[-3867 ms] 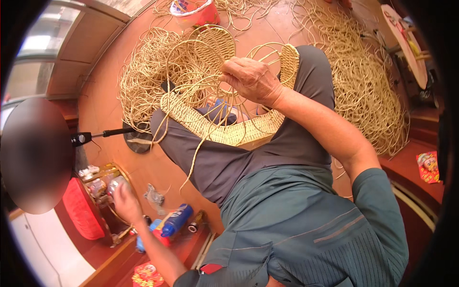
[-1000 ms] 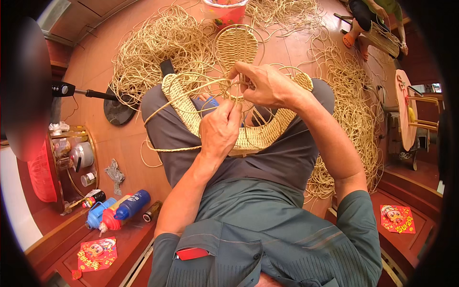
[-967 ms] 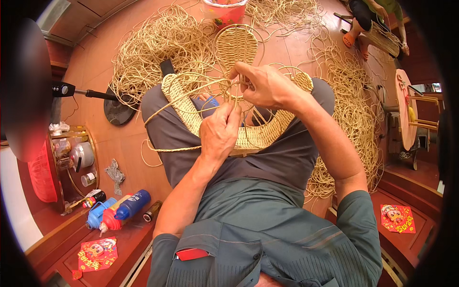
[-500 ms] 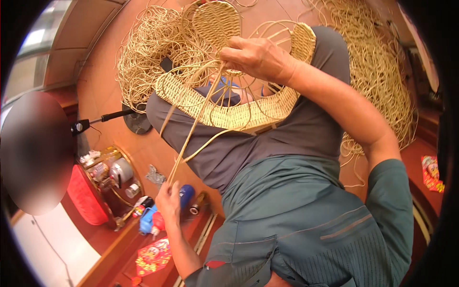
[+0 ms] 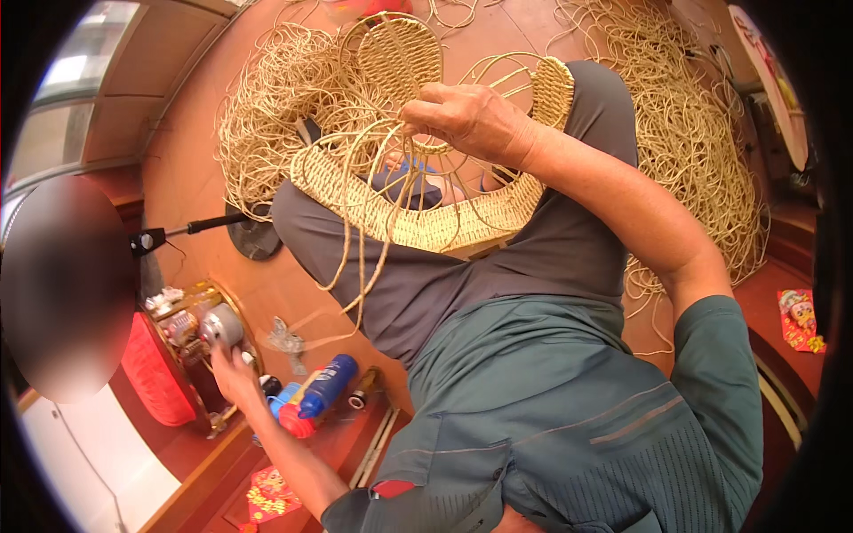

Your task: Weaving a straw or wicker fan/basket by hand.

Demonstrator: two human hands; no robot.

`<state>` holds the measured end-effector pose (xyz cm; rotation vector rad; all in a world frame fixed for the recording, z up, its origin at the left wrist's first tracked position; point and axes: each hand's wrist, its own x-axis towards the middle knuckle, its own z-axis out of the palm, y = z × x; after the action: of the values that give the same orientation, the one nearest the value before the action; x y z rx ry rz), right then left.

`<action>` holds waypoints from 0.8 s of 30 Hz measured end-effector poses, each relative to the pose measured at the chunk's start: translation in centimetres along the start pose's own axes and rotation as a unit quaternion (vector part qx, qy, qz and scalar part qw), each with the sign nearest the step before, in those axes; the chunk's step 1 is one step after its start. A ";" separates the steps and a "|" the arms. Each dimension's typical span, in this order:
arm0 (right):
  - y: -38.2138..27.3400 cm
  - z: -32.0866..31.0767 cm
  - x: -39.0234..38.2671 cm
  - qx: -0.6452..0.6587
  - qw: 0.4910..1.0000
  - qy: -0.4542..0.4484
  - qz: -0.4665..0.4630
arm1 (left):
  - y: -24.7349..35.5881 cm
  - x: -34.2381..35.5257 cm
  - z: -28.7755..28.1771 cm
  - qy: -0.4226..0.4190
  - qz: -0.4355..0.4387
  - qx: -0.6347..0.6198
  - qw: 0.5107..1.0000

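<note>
Your left hand [image 5: 233,373] is down low by the floor, reaching at a round tray [image 5: 191,351] of small bits next to a blue bottle [image 5: 322,400]; whether its fingers have closed on anything, can't tell. Further out, the half-woven basket [image 5: 426,218] sits on your lap, loose strands [image 5: 369,258] hanging off it. Your right hand [image 5: 466,120] is clamped on the upright strands at its rim, holding the weave. Past that, cane piles [image 5: 693,142] cover the floor. Looks like a pause in weaving to fetch something; next you'd likely need the left hand back up at the rim.
</note>
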<state>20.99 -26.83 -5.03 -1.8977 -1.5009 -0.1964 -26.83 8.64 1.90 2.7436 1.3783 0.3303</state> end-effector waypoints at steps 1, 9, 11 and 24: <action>-0.2 0.0 0.3 0.023 1.000 0.014 -0.013 | 8.2 0.2 -0.5 0.034 0.045 -0.046 0.997; -1.0 0.4 0.9 0.017 1.000 0.017 0.018 | 32.5 -5.2 7.3 -0.066 0.236 -0.264 0.933; -1.0 0.5 0.8 0.017 0.999 0.017 0.026 | 32.9 -5.2 8.1 -0.147 0.100 -0.358 0.917; -0.7 1.2 1.0 0.040 0.996 0.081 0.016 | -17.1 -2.3 -1.7 0.038 -0.306 -0.296 0.904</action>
<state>20.34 -25.22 -5.16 -1.7963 -1.3510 -0.2653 -41.95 17.01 0.75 1.7346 1.7091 0.6739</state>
